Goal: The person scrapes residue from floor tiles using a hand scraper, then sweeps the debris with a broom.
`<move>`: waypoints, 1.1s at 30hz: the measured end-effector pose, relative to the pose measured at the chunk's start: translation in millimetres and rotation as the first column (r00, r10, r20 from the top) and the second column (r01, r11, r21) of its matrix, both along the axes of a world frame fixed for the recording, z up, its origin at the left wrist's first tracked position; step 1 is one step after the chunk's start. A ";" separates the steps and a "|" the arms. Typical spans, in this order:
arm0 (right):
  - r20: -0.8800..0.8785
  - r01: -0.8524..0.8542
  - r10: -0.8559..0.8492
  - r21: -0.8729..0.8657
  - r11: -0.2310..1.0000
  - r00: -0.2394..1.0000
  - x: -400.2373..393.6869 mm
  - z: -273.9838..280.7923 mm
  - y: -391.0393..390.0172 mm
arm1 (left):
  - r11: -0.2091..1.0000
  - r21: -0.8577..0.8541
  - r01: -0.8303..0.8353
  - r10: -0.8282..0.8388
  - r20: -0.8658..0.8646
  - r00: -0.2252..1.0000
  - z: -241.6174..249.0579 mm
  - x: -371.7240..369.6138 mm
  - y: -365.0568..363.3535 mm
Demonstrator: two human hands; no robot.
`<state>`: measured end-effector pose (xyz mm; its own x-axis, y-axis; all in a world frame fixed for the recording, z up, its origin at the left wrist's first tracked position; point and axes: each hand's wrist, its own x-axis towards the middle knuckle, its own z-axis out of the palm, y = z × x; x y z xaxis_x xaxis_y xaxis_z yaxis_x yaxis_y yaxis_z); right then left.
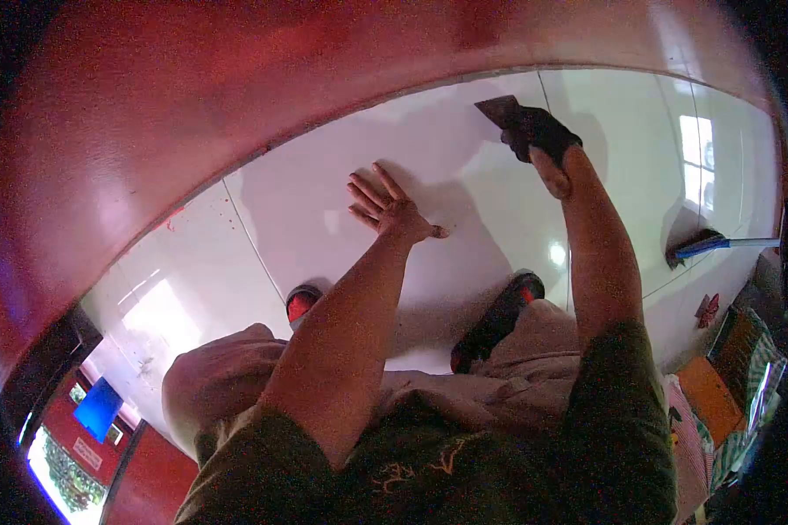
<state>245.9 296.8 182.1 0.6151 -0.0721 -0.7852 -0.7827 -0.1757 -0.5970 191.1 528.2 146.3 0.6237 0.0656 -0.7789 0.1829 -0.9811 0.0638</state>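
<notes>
My left hand (389,213) is bare, with its fingers spread flat over the glossy white tile floor (324,188). Ahead and to the right, my right hand (543,131) wears a dark glove and is closed around a scraper (500,110). The scraper's flat, dark blade points left, close over the tiles near the base of the red wall (341,52). A rounded brownish piece (549,172), apparently the end of its handle, sticks out below the glove.
My dark shoes (483,328) stand on the floor below my arms. On the right lies a broom (696,246) with a blue handle. Small red bits (708,310) and an orange-brown panel (712,398) are at lower right. Red spots (231,214) mark the tiles at left.
</notes>
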 end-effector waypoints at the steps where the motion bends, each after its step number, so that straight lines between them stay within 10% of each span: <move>1: -0.007 -0.003 0.003 0.001 1.000 1.000 2.1 3.1 0.2 | 1.000 0.001 -0.003 0.003 -0.007 1.000 0.9 0.7 -0.8; 7: 0.088 0.178 -0.186 0.094 0.980 0.979 16.6 -30.3 -17.1 | 1.000 -0.015 0.017 -0.017 -0.010 1.000 2.3 -1.5 1.6; 11: -0.127 -0.073 0.080 0.059 0.996 0.989 6.3 -0.1 -1.8 | 1.000 0.018 0.007 -0.006 -0.034 0.999 5.9 3.1 -2.8; 14: 0.161 -0.005 0.009 -0.028 1.000 0.987 14.9 -5.3 3.7 | 1.000 0.005 -0.004 0.004 -0.017 1.000 5.0 0.1 -1.7; 33: 0.043 -0.042 0.039 0.068 0.997 0.998 33.3 -25.8 7.3 | 1.000 -0.018 0.015 -0.015 0.017 1.000 -2.7 -1.2 0.7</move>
